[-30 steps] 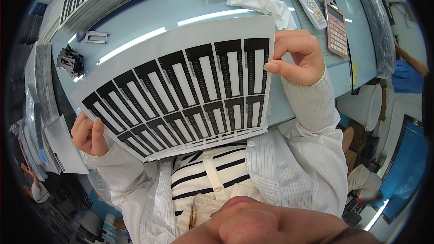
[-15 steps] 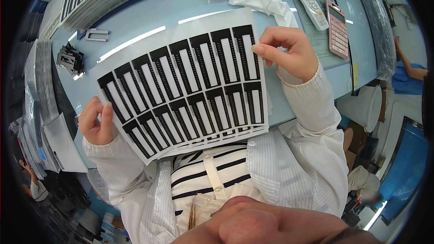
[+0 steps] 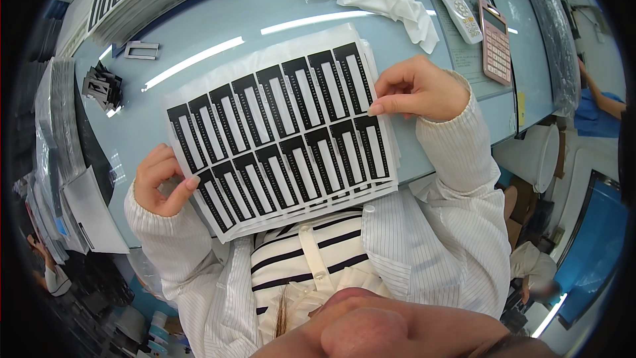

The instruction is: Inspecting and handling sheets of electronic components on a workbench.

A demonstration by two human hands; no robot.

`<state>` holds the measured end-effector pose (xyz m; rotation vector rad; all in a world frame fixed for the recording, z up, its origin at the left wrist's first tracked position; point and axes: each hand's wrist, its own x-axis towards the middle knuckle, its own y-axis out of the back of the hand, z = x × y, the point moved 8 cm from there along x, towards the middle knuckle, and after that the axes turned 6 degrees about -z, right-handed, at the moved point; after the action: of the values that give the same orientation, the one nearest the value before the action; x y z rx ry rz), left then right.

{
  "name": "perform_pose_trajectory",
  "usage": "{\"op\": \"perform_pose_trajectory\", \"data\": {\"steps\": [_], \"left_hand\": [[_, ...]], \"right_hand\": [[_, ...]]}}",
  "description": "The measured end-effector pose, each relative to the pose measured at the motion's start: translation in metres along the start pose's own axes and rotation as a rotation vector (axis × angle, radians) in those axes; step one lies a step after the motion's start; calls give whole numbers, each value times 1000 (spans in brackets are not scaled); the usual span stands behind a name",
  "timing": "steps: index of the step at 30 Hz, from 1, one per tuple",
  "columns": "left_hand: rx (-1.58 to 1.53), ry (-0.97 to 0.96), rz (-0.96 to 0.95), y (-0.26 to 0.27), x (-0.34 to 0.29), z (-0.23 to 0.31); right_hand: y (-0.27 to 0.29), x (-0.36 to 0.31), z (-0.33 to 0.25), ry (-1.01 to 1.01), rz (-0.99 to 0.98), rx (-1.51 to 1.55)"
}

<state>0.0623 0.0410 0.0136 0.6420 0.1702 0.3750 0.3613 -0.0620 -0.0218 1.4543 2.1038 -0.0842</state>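
Observation:
A white sheet (image 3: 295, 127) with two rows of black, frame-shaped pieces, each with a pale rectangular window, lies tilted in front of me. Other sheet edges show beneath its right and near sides. At the left edge, my left hand (image 3: 162, 182) pinches the sheet, thumb on top and fingers curled at the side. My right hand (image 3: 421, 89) grips the right edge, its thumb resting over the border between the rows. How far the fingers reach beneath the paper is hidden.
A thick stack of similar sheets (image 3: 172, 0) stands at the far left. Nearby lie a small grey frame (image 3: 142, 51) and a pile of dark frames (image 3: 103, 86). Crumpled white tissue (image 3: 391, 3), a white remote control (image 3: 453, 6) and a pink calculator (image 3: 495, 43) lie far right.
The sheet has come lower and flatter over the ones beneath it. My right hand has slid down its right edge; my left hand has shifted right and slightly nearer me.

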Motion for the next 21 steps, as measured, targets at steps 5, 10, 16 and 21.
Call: {"op": "perform_pose_trajectory", "data": {"steps": [5,10,16,21], "left_hand": [[-129,153,14,2,-8,-16],[-195,121,30,13,-15,-7],[-314,92,141,24,-25,-9],[-343,77,142,25,-26,-13]], "right_hand": [[-2,-2,6,-100,-29,88],[1,-6,-3,-15,-45,171],[2,-12,-9,61,-74,276],[-1,-15,-9,20,-88,319]]}}
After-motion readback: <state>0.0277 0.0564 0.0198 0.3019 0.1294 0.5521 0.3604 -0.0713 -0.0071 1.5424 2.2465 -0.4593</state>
